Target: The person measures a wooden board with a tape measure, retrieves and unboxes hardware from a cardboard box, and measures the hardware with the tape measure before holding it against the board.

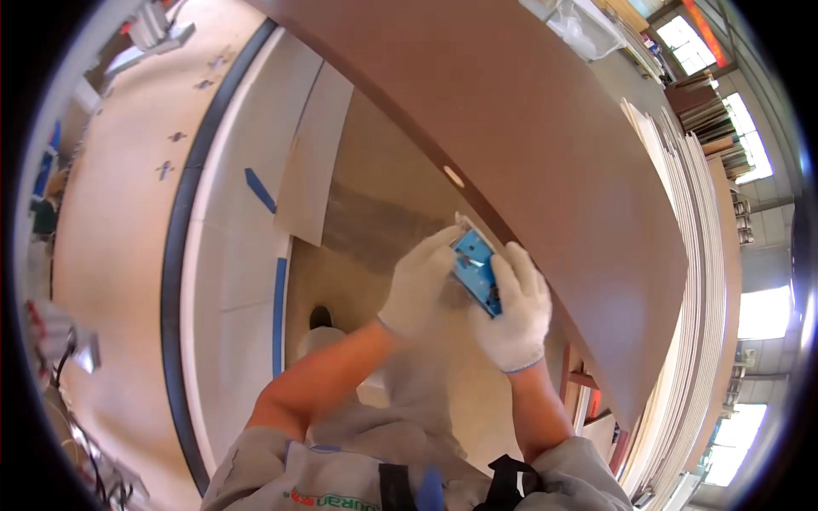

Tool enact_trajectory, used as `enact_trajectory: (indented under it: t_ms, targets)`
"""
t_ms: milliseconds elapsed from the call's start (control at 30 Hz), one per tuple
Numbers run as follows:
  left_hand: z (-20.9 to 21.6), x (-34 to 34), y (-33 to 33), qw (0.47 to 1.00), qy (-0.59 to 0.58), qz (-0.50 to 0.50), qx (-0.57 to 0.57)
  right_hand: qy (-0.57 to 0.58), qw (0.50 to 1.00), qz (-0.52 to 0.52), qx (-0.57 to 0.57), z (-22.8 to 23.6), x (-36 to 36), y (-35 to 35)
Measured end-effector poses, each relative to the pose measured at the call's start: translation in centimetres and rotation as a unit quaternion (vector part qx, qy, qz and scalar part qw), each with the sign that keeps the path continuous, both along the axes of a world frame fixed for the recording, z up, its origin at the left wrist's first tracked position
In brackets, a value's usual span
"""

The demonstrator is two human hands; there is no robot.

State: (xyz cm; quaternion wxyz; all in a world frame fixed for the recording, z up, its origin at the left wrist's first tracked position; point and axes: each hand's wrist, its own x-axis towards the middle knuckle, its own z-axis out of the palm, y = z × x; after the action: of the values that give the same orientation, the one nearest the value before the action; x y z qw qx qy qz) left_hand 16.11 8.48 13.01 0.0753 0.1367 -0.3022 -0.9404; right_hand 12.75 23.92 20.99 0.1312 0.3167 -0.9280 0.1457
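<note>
Both my hands wear white knit gloves and hold one blue mortise lock [475,266], a flat rectangular case with a pale faceplate along its far side. My left hand [419,277] grips its left edge. On its right side, the fingers of my right hand [518,307] close around the case. Just beyond lies a large brown door panel [545,136], slanting from upper left to lower right. An oval hole [453,176] shows pale in its near edge, a little past the lock. The faceplate is close to that edge; whether they touch I cannot tell.
To the left runs a long wooden-topped table [119,247] with a dark edge strip [175,255] and white side panels marked with blue tape [279,315]. Stacked white boards [703,281] stand at right. A clear plastic bag [584,30] lies beyond the door panel. My shoe [320,317] is on the floor.
</note>
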Motion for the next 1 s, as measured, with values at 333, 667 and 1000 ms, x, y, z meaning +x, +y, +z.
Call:
enact_trajectory:
  t_ms: [333, 667, 1000]
  targets:
    - [-10.4, -7.3, -5.6, 0.955, 0.281, -0.068, -0.061, 0.296, 0.954, 0.043, 0.006, -9.5, -4.5, -5.4]
    - [-10.5, -8.3, -3.8, 0.923, 0.382, -0.054, -0.006, 0.297, 0.954, -0.017, 0.028, -10.0, -3.8, -5.7]
    - [-11.3, -9.3, -2.7, 0.92, 0.384, 0.023, -0.075, 0.275, 0.961, -0.038, 0.01, -9.8, -4.0, -6.0]
